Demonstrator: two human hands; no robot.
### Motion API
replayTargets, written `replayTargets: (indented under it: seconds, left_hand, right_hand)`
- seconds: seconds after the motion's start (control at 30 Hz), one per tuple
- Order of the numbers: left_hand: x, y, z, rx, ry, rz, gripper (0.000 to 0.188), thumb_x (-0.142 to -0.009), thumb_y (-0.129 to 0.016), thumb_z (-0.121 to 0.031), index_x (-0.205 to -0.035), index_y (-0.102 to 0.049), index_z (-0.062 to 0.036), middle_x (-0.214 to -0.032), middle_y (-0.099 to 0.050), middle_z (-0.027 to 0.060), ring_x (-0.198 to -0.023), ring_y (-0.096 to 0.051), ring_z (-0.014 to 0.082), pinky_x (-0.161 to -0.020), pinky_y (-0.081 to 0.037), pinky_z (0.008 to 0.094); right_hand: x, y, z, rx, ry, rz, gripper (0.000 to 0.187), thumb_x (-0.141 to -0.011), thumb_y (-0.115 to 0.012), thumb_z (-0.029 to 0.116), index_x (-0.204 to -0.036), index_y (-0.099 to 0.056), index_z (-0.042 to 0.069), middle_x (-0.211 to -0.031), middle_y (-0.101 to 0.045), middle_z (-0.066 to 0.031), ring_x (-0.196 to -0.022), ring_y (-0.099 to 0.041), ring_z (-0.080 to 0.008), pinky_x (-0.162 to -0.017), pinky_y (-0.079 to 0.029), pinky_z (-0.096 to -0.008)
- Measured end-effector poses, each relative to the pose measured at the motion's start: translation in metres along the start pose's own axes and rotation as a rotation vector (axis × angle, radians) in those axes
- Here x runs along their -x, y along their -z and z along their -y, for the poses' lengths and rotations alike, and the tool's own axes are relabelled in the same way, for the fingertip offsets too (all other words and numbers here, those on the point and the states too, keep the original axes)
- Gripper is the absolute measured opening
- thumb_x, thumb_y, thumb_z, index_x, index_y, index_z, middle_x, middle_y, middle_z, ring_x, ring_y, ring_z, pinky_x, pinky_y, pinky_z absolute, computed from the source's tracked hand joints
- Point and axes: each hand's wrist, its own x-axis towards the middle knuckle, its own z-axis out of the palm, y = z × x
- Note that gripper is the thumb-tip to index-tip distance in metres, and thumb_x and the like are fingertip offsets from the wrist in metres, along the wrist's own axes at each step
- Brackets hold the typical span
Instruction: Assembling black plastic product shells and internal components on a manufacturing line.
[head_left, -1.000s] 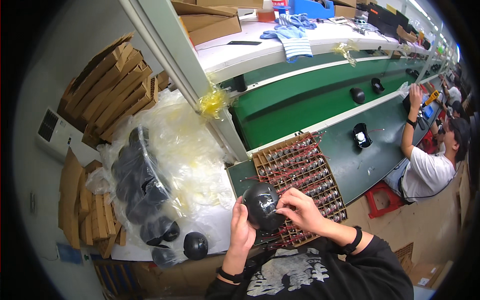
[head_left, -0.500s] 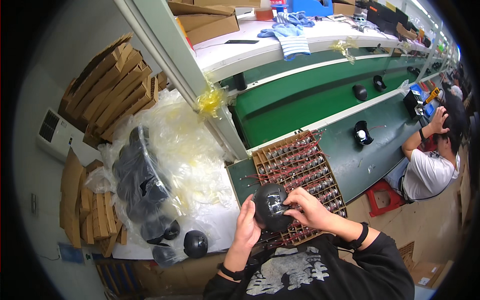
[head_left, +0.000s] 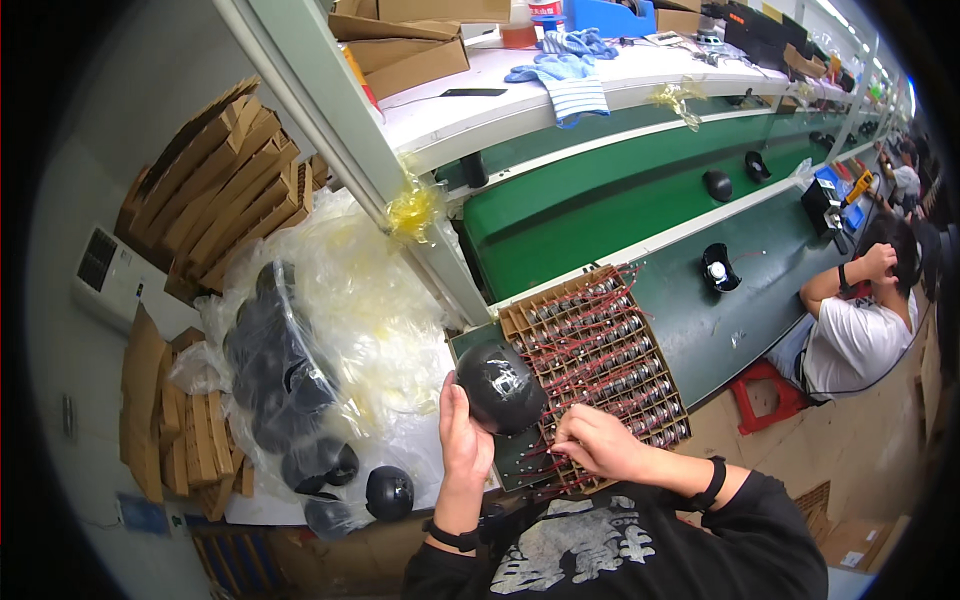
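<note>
A round glossy black shell (head_left: 498, 388) rests in my left hand (head_left: 466, 442), whose palm and fingers cup its lower left side. My right hand (head_left: 598, 442) is apart from the shell, just to its right, with thumb and fingertips pinched together; anything between them is too small to make out. Beneath that hand lies a divided cardboard tray (head_left: 513, 322) filled with rows of small round metal parts (head_left: 622, 350) with red wires. Another black shell (head_left: 390, 493) sits at the left on the white surface, beside a plastic-wrapped pile of black shells (head_left: 285, 360).
Beyond the dark green bench (head_left: 680, 310) runs a green conveyor belt (head_left: 610, 205) carrying black shell pieces. An open shell with a wire (head_left: 719, 270) lies on the bench. A metal post (head_left: 350, 150) rises left of the belt. A co-worker (head_left: 860, 335) sits at the right.
My right hand has come off the shell and moved down, over the tray. My left hand has shifted left with the shell. The co-worker's raised arm has lowered a little.
</note>
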Motion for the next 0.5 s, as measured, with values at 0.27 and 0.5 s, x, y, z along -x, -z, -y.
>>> replayTargets:
  seconds: [0.27, 0.5]
  left_hand:
    - [0.019, -0.017, -0.017, -0.022, 0.096, 0.078, 0.042, -0.101, -0.039, -0.026, -0.138, -0.032, -0.0072, -0.131, -0.047, 0.0099, -0.119, -0.05, 0.0215, -0.101, -0.043, 0.0405]
    - [0.025, -0.018, -0.02, -0.046, 0.072, 0.086, 0.041, -0.101, -0.04, -0.023, -0.138, -0.032, -0.0065, -0.131, -0.047, 0.0099, -0.119, -0.05, 0.02, -0.101, -0.043, 0.0383]
  right_hand:
    - [-0.048, 0.033, 0.015, -0.003, 0.046, -0.234, 0.024, -0.076, -0.073, 0.008, -0.097, -0.063, 0.006, -0.087, -0.056, -0.0097, -0.079, -0.057, -0.0252, -0.068, -0.048, -0.0333]
    - [-0.048, 0.031, 0.017, -0.171, -0.038, -0.111, 0.014, -0.078, -0.068, 0.003, -0.084, -0.055, 0.001, -0.084, -0.054, -0.0105, -0.078, -0.057, -0.027, -0.069, -0.047, -0.0345]
